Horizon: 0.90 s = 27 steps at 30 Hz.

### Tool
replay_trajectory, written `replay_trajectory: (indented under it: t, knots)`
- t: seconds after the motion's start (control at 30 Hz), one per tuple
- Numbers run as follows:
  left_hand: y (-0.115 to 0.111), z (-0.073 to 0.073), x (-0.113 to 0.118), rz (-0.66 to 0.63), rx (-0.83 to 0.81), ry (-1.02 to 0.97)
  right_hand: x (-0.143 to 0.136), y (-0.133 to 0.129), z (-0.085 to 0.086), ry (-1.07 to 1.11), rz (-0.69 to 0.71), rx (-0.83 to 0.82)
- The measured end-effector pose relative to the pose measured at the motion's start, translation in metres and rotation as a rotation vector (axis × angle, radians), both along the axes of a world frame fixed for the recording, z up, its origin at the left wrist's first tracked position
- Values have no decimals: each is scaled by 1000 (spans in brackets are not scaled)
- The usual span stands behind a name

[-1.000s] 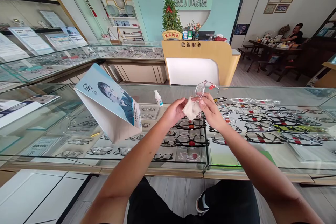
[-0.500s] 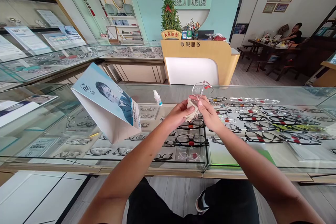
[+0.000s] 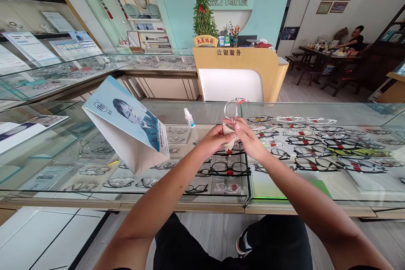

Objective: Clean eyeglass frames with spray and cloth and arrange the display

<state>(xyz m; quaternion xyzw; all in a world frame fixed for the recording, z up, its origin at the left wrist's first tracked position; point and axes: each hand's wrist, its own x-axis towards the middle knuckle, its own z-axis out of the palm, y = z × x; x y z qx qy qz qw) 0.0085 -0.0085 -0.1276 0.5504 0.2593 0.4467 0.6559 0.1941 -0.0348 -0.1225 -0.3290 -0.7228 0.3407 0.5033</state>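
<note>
Above the glass display counter, both my hands meet around one pair of clear-framed eyeglasses [image 3: 231,109], one lens of which sticks up over my fingers. A beige cleaning cloth [image 3: 230,141] is pinched in my left hand [image 3: 215,138], folded about the lower part of the glasses. My right hand [image 3: 248,136] is closed on the frame near its bridge, thumb against it. The other lens is hidden by cloth and fingers. Left of my hands, a small white spray bottle [image 3: 189,118] stands upright on the glass.
A blue tent-shaped sign [image 3: 133,124] stands on the counter at left. Rows of eyeglasses [image 3: 311,152] lie inside the counter [image 3: 215,198]. Beyond it is a wooden cashier desk [image 3: 243,61] with a plant [image 3: 205,17]. A person [image 3: 356,40] sits at a far table at right.
The glasses have shifted slightly left and turned, so the raised lens faces me more. My fingers and the cloth have moved a little around the lower lens.
</note>
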Motion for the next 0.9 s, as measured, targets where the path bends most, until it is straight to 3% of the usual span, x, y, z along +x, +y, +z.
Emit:
replay_trajectory:
  t: [0.17, 0.3, 0.4, 0.47, 0.63, 0.77, 0.9]
  knots:
    - [-6, 3, 4, -2, -9, -13, 3, 1, 2, 22, 18, -81]
    - [-9, 4, 7, 29, 1, -2, 3, 0, 5, 4, 11, -32]
    - [-8, 5, 6, 69, 17, -13, 4, 2, 7, 20, -73, 30]
    - [-6, 7, 4, 110, 30, -33, 7, 6, 10, 108, -120, -43]
    - [-2, 11, -2, 170, 108, -53, 19, 14, 23, 454, 97, -423]
    - [-6, 11, 1, 140, 155, -5, 22, 13, 29, 538, 216, -477]
    - [-10, 9, 3, 143, 145, 62, 21, 12, 27, 457, 200, -441]
